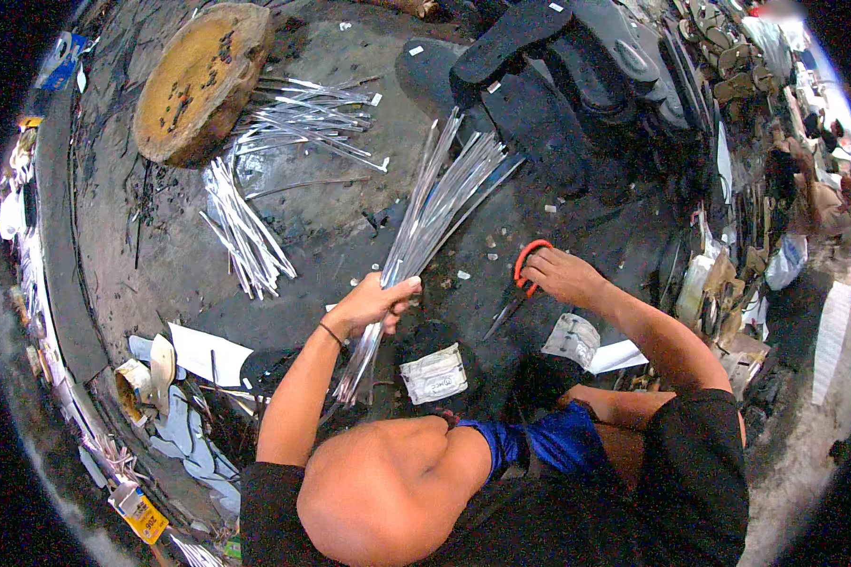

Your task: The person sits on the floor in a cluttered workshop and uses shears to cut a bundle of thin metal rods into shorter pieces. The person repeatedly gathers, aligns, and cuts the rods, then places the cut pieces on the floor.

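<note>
A round wooden block sits far off on the dark floor, with loose shiny strips lying beside it. The left hand squeezes a long bundle of silver strips tight so they stay together, fanning up and away. The right hand has its fingers in the red-handled scissors resting on the floor, near the bundle.
</note>
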Demonstrator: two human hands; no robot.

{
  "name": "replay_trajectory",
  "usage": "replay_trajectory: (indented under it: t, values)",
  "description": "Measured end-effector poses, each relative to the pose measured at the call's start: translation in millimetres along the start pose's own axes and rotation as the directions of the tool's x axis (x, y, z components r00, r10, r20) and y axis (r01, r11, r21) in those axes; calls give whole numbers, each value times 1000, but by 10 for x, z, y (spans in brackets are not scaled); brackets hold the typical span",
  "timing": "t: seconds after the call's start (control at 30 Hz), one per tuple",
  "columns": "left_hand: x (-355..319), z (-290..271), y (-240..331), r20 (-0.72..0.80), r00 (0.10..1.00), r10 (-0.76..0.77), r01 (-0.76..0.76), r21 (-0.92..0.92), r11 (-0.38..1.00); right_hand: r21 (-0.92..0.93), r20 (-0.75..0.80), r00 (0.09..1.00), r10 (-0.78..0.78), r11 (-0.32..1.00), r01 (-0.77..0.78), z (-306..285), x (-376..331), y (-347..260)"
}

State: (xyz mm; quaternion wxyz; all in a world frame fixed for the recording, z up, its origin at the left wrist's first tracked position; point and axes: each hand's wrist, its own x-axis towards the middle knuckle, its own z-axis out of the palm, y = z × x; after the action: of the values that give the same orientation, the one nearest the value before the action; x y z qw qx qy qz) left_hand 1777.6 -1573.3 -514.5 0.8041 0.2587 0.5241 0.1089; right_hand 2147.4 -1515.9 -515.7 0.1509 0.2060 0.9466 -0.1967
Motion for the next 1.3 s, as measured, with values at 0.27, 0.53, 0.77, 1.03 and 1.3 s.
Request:
replay_trajectory:
  t: [0.27, 0.53, 0.77, 1.03, 1.3]
  values:
    - [-135, -177, 7, 72, 984, -160, 174, -279, 944, 749, 537, 772, 340, 231, -622, -422, -17, -484]
    - [-334, -184, 52, 6, 1000, -12, 13, -188, 982, 852, 487, 772, 409, -26, -523, -294, 440, -1213]
    - [-511, -176, 74, -63, 998, 30, -25, 79, 997, 861, 383, 875, 296, 229, -455, -425, 621, -1231]
    - [-567, -135, 60, -14, 998, 62, -60, 98, 993, 737, 504, 831, 235, 384, -556, -553, 694, -1205]
    - [-545, -30, -36, 28, 995, 94, -96, 94, 991, 762, 367, 900, 235, 479, -435, -445, 897, -1176]
